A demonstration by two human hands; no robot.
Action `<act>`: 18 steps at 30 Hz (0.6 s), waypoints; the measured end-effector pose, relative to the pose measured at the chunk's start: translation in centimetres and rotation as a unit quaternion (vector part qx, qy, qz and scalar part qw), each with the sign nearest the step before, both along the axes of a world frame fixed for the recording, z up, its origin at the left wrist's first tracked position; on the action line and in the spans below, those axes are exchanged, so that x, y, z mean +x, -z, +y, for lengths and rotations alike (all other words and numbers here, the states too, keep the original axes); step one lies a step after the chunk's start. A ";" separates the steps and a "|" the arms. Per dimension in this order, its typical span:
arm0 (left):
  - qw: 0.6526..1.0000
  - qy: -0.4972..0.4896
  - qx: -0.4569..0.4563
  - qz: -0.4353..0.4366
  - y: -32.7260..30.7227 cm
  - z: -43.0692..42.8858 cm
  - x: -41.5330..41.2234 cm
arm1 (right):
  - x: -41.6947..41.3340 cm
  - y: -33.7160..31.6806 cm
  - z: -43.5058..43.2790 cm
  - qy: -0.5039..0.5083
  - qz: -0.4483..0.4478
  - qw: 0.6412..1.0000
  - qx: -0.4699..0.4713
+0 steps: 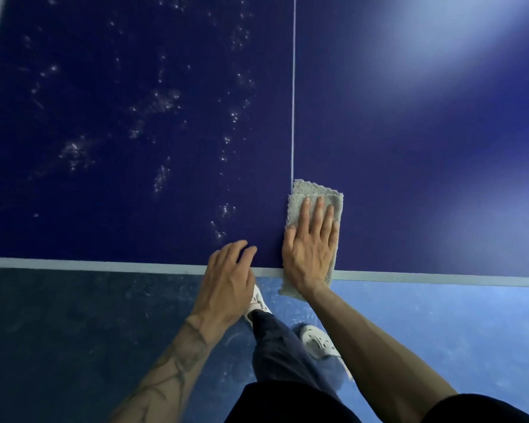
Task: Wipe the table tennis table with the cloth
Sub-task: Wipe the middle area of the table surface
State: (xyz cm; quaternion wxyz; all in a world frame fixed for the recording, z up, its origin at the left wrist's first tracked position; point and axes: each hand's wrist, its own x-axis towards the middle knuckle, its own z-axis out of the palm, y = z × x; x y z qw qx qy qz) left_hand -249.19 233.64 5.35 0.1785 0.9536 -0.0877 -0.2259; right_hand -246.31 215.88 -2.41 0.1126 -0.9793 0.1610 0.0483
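Head view: a dark blue, matte table tennis table [135, 178] is seen from above. It is marked with a thin white centre line [293, 102] and a wider pale end line [104, 265] along the near edge.

A folded, rectangular grey terry cloth [315, 190] with a nubby pile is laid flat at the near edge, just right of the centre line. Its left edge touches that line and its near end hangs over the end line, off the table.

The cloth is pressed down by the right hand [310, 248], palm flat, fingers straight and slightly spread.

Nothing is held by the left hand [226, 276]. Its fingers are loosely curved over the near edge, just left of the cloth; contact with the surface cannot be told.

Whitish speckled patches [159, 102] are scattered over the left half. Soft glare is seen on the right half.

Below the edge, a glossy blue floor [440, 325], white perforated shoes [318, 341] and dark trousers [275, 346] are visible.
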 end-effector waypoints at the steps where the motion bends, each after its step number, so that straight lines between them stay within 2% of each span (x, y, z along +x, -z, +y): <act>1: 1.000 0.004 0.000 0.001 -0.2 1.3 0.6 | 0.3 -0.1 1.3 0.012 0.002 1.000 0.002; 10: 1.000 -0.001 0.006 0.014 -2.0 14.2 4.8 | 2.9 -0.8 13.4 0.142 0.028 0.989 0.034; 18: 0.997 0.075 -0.013 -0.005 -2.4 26.8 8.4 | 5.2 -1.2 19.7 0.260 0.029 0.965 0.032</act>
